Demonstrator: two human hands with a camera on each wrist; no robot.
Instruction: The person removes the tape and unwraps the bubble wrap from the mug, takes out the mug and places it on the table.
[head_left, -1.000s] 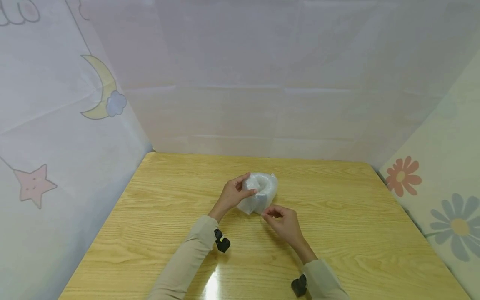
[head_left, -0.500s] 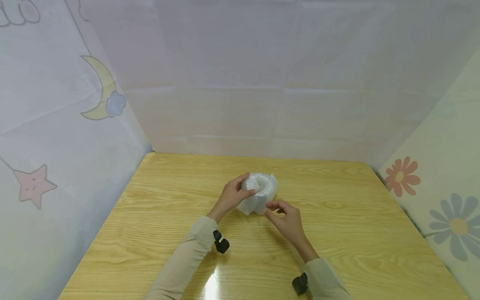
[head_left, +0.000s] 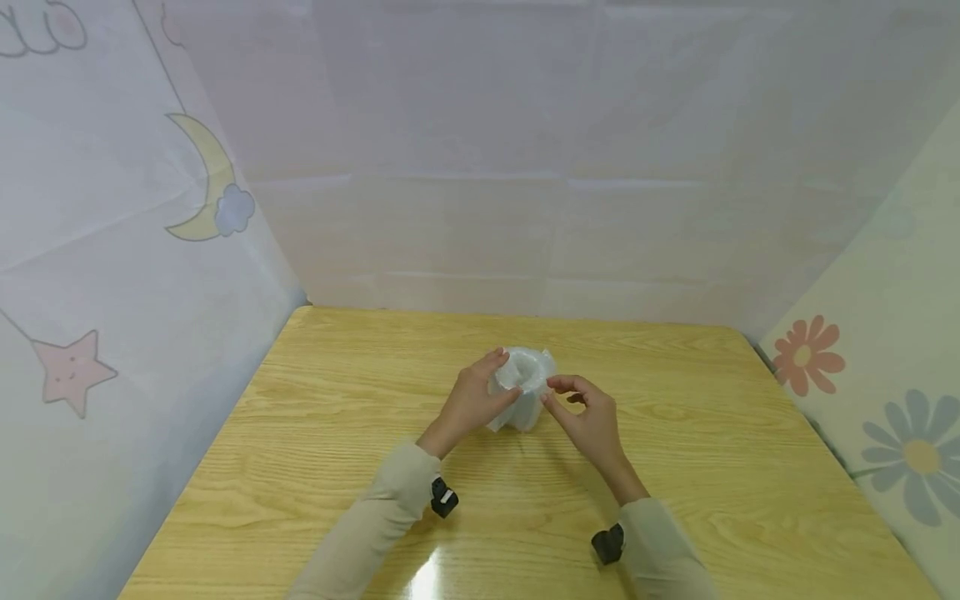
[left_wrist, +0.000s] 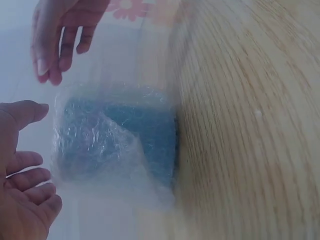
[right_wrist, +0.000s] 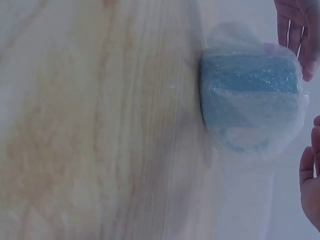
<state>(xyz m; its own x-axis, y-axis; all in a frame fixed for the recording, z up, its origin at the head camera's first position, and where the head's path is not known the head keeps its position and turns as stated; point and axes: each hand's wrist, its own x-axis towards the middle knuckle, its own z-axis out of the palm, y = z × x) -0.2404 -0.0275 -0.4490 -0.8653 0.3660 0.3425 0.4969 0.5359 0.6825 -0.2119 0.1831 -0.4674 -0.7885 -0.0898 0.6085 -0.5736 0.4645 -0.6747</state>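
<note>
A short round bundle of bubble wrap (head_left: 534,408) stands on the wooden table (head_left: 360,375). Blue shows through the wrap (right_wrist: 250,75), and its top has a hollow in the middle. What lies inside is hidden. My left hand (head_left: 470,400) is at the bundle's upper left, thumb and forefinger spread at the rim. In the left wrist view the left fingers (left_wrist: 30,177) are loosely bent just off the wrapped top. Over on the right side, my right hand (head_left: 592,421) has thumb and forefinger apart, fingertips close to the rim. A loose flap of wrap (left_wrist: 150,185) lies over the side.
Printed sheets (head_left: 450,150) enclose the table at the back and both sides, with a moon (head_left: 213,175), a star (head_left: 73,371) and flowers (head_left: 810,356). A black wrist camera (head_left: 607,544) sits at each beige sleeve (head_left: 367,529).
My right hand has moved up and right from the bundle's lower edge to its rim, its fingers parting. My left hand has shifted slightly right over the top.
</note>
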